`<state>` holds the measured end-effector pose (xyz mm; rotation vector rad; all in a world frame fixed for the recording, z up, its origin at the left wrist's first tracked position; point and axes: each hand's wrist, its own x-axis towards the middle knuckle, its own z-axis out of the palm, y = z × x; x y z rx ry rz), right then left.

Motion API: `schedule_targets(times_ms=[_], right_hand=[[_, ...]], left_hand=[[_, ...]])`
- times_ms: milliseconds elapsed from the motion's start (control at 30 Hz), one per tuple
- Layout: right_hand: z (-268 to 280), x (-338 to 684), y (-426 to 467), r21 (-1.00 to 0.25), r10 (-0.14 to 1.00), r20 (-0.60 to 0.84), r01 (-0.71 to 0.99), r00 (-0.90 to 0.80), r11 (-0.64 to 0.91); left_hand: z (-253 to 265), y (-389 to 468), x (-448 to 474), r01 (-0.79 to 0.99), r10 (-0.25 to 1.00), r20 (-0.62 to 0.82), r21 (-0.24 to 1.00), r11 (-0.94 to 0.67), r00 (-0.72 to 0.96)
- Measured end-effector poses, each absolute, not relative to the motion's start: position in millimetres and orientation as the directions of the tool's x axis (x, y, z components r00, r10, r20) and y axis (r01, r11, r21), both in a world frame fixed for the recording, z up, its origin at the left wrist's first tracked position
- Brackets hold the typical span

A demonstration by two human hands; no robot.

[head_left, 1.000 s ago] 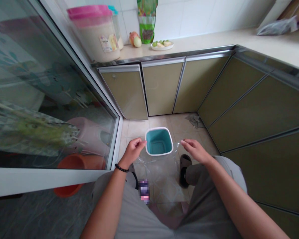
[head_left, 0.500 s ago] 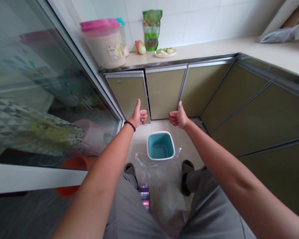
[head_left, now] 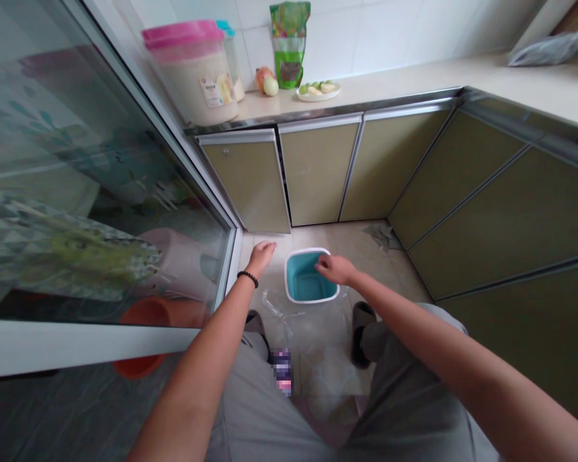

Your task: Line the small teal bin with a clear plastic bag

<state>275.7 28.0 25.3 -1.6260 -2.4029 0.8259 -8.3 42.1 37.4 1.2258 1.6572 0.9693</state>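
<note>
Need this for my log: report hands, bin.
Left hand left of bin, apart. Right hand over bin's right side, contact unclear. Bin upright. Clear plastic by its near side.

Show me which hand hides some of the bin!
The right hand, covering part of the blue bin. The left hand, with the black bracelet, is off to the side.

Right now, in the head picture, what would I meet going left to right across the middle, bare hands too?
Round orange plastic bucket, bare left hand, squarish teal plastic bin with white rim, crumpled grey cloth, olive-brown cabinet doors. The right hand overlaps the bin, so I leave it out.
</note>
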Motion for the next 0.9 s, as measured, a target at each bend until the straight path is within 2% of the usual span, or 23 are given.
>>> schedule_targets(times_ms=[33,100,167,233,367,533,700,900], right_hand=[[6,275,14,-0.369,0.830,-0.296,0.859,-0.472,0.356],[-30,274,-9,-0.213,0.715,-0.445,0.840,-0.538,0.500],[-57,274,-22,-0.147,0.659,-0.507,0.808,-0.557,0.570],[-73,274,-27,-0.104,0.646,-0.527,0.796,-0.553,0.596],[-79,271,-25,-0.077,0.626,-0.536,0.771,-0.566,0.632],[-55,269,-22,-0.095,0.639,-0.547,0.798,-0.541,0.595],[1,269,-2,-0.132,0.685,-0.542,0.855,-0.486,0.501],[80,266,75,-0.131,0.774,-0.450,0.891,-0.445,0.435]], left_hand=[[12,27,-14,0.447,0.953,-0.217,0.846,0.291,-0.211],[-34,0,-25,0.636,0.910,-0.327,0.653,0.411,-0.253],[-67,-20,-34,0.731,0.875,-0.402,0.505,0.459,-0.271],[-88,-31,-41,0.754,0.845,-0.453,0.440,0.488,-0.283],[-103,-36,-51,0.706,0.775,-0.546,0.410,0.578,-0.317],[-107,-33,-61,0.694,0.753,-0.510,0.357,0.625,-0.415],[-116,-32,-60,0.665,0.760,-0.554,0.429,0.611,-0.340],[-111,-25,-42,0.662,0.825,-0.505,0.530,0.529,-0.255]])
